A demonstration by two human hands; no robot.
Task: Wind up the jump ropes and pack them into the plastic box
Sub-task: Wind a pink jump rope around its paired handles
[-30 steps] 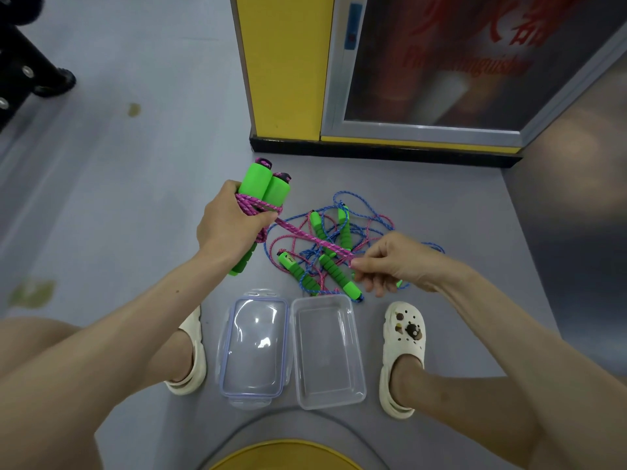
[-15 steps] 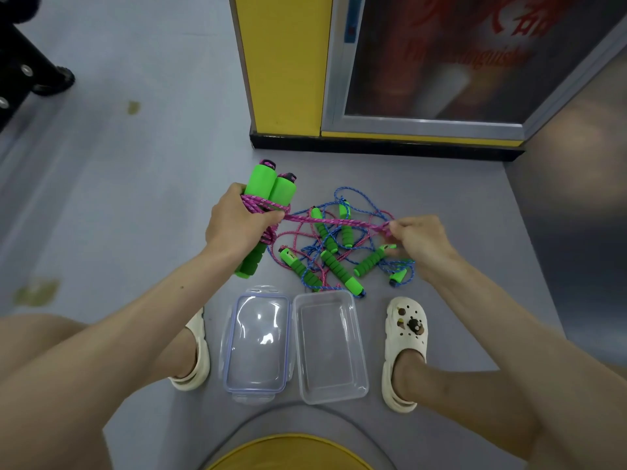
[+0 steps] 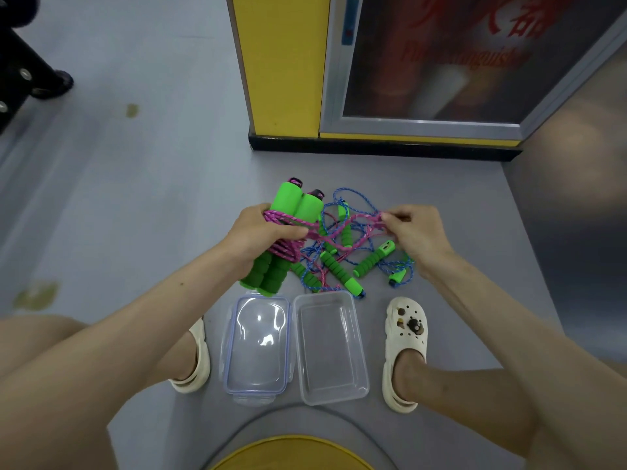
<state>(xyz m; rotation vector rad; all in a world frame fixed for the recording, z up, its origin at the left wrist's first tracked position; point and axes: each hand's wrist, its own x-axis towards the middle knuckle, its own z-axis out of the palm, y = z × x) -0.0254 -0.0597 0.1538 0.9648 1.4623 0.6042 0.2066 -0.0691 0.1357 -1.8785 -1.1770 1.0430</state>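
My left hand grips two green foam handles held side by side, with pink rope coiled around their middle. A loose stretch of that pink rope runs right to my right hand, which pinches it above the floor. Beneath both hands lies a tangle of jump ropes, blue and pink cords with several smaller green handles. The clear plastic box stands empty on the floor in front of me, its clear lid lying just to its left.
My feet in cream clogs flank the box and lid. A yellow pillar and a glass-fronted cabinet rise behind the ropes. Black equipment stands at the far left. A yellow round edge shows at the bottom.
My right hand has moved up and to the right with the pink rope. The left hand has lowered and turned the handles, and more pink wraps lie on them.
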